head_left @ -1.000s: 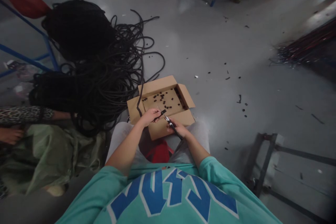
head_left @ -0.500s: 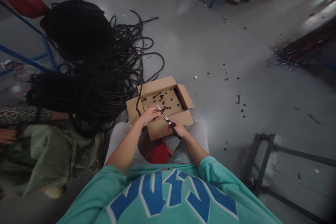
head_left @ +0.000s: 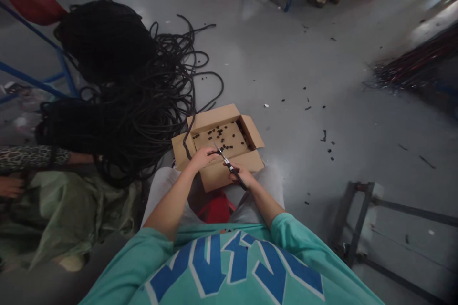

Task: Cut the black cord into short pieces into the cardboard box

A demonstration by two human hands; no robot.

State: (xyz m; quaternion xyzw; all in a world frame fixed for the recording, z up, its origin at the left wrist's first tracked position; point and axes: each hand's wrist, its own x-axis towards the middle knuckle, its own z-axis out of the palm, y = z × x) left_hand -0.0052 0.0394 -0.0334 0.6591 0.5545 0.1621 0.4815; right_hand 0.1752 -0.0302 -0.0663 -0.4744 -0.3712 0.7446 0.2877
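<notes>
My left hand is closed on a black cord, whose end pokes out past the fingers; whether it is solid or hollow I cannot tell. My right hand grips scissors with black handles, their blades pointing up and left to the cord's end. Both hands are over the near side of an open cardboard box. Short black pieces lie scattered on its bottom. From the box's left flap the cord runs back to a large tangled black pile.
At the left sits another person, with a patterned sleeve and green cloth showing. A metal frame stands at the right, and a bundle of thin strands lies beyond it. Black scraps dot the grey floor.
The cord's end and the scissor blades have shifted slightly against each other at my left fingertips. The cord over the left flap has moved a little to the left.
</notes>
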